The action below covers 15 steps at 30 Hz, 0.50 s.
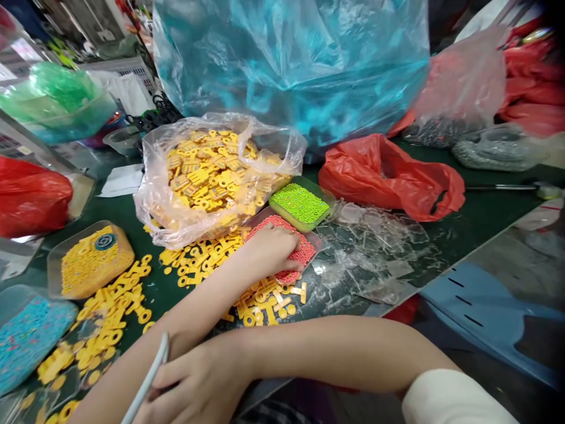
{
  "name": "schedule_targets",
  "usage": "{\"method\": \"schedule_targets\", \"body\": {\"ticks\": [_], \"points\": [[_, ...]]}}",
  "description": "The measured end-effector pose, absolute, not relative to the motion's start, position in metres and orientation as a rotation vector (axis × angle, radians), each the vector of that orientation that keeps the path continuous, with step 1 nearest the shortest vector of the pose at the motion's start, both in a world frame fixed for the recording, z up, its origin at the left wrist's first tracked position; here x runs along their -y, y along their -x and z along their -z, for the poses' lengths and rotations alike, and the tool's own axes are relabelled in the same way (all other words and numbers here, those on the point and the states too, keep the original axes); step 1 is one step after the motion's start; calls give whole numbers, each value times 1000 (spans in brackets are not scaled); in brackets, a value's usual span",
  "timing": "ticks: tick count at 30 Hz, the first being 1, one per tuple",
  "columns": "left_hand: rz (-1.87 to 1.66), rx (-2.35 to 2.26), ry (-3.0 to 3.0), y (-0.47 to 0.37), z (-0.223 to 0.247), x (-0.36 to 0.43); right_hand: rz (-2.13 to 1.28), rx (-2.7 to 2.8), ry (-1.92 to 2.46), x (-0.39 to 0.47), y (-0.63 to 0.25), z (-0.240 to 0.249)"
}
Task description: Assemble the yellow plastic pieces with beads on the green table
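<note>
Head view: the dark green counter (477,218) is packed. Far side has a huge crinkly teal plastic sack (291,59), and nearer than that sits a thin clear plastic bag (152,194) heaped with yellow bits. A slumped glossy red plastic bag (379,176) lies to its right. The left hand (276,250) is down in a shallow clear plastic tray (318,240) mid-counter, just nearer than the lime-green bead tray (286,217). Its fingers curl into the beads, but I can't tell if they're pinching anything. The right hand (198,377) is at the near edge by the left forearm, fingers bent and partly hidden, so can't say there either. I'd guess the step in hand is reaching into beads; next move calls for a light touch, since they'd roll. Flat yellow plastic pieces (262,303) with ring ends lie loose nearby. Smallest: round, grainy coral-pink beads (304,250).
</note>
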<state>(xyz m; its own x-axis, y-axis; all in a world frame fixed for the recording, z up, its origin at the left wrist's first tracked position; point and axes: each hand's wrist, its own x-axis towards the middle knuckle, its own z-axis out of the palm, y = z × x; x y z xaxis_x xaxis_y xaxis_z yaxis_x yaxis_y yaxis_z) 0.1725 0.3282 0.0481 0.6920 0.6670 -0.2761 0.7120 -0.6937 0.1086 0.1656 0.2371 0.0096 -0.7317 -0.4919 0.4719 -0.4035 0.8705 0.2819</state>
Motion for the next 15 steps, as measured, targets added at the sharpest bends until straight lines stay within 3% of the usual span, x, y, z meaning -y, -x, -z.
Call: {"method": "schedule_targets", "body": {"ticks": [11, 15], "points": [[89, -996, -2642, -167, -31, -330, 275, 2445, -586, -233, -164, -4], [-279, -1034, -2594, -148, -48, -320, 316, 2357, -619, -234, -161, -1]]}}
